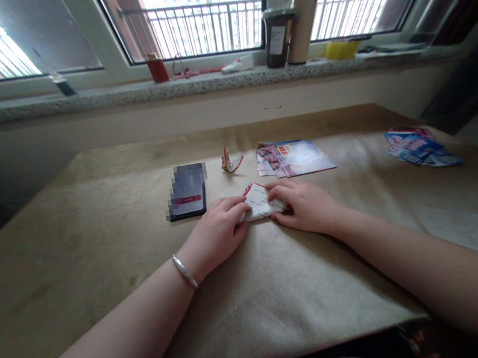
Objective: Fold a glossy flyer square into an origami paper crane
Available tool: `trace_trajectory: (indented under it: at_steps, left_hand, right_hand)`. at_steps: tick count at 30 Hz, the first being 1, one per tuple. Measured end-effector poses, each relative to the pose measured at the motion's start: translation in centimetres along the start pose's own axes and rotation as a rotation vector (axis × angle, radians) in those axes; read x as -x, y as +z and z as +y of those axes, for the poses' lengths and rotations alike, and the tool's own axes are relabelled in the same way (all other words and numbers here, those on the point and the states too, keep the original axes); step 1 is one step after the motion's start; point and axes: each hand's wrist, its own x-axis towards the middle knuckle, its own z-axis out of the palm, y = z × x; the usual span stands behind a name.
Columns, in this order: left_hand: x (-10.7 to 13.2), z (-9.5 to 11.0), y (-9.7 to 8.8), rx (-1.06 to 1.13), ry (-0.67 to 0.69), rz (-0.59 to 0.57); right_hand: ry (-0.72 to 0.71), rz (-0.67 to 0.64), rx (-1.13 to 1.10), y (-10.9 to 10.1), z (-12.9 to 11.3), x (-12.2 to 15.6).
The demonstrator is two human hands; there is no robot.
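Note:
A small folded sheet of paper (257,201), white with a red and blue printed edge, lies on the tan-covered table between my hands. My left hand (223,223), with a silver bracelet at the wrist, grips its left side. On its right side, the fingers of my right hand (305,203) are closed, thumb at the near edge. The fingers hide both ends of the paper. Just beyond stands a small folded paper piece (230,161) with red and yellow edges. A phone (187,192), partly blurred, lies to the left of it.
A fan of printed leaflets (303,156) lies beyond my right hand. More blue printed papers (421,147) are near the table's (69,232) right edge. Behind the table, a granite windowsill (115,98) holds a red container (157,68), a dark lidded jar (276,41) and a yellow object (342,50).

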Motion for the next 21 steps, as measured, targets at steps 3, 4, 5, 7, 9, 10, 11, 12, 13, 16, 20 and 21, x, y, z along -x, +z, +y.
trace_trajectory:
  at_steps: [3,4,5,7,9,10,11,12,13,16,20,21]
  left_hand:
    - [0.03,0.00,-0.03,0.012,-0.011,0.000]
    - [0.04,-0.01,-0.02,0.017,-0.014,0.003]
    - [0.05,-0.03,-0.01,0.022,-0.018,0.005]
    - [0.07,-0.09,0.01,0.030,-0.019,0.009]
    - [0.07,-0.12,0.00,0.028,-0.013,0.003]
    - [0.06,-0.12,-0.04,0.020,-0.008,-0.001]
    - [0.04,-0.09,-0.09,0.009,0.000,-0.007]
    - [0.01,-0.05,-0.17,-0.005,0.012,-0.016]
    - [-0.01,0.00,-0.25,-0.020,0.024,-0.026]
    - [-0.07,0.15,-0.50,-0.061,0.055,-0.043]
    - [-0.05,0.16,-0.59,-0.097,0.060,-0.041]
    - [-0.05,0.13,-0.57,-0.100,0.064,-0.040]
  right_hand:
    - [0.008,0.007,-0.038,0.15,0.26,-0.01]
    - [0.006,0.018,-0.050,0.17,0.32,-0.03]
    - [0.002,0.031,-0.061,0.18,0.36,-0.05]
    - [-0.019,0.052,-0.079,0.19,0.45,-0.10]
    - [-0.048,0.067,-0.093,0.21,0.52,-0.13]
    - [-0.060,0.073,-0.095,0.21,0.53,-0.13]
    - [-0.070,0.077,-0.092,0.20,0.53,-0.13]
    - [-0.078,0.077,-0.081,0.17,0.50,-0.12]
    - [-0.083,0.076,-0.064,0.13,0.45,-0.11]
    - [-0.089,0.067,-0.004,-0.05,0.23,-0.09]
    - [-0.109,0.050,0.046,-0.16,-0.02,-0.18]
    - [-0.116,0.033,0.062,-0.15,-0.06,-0.21]
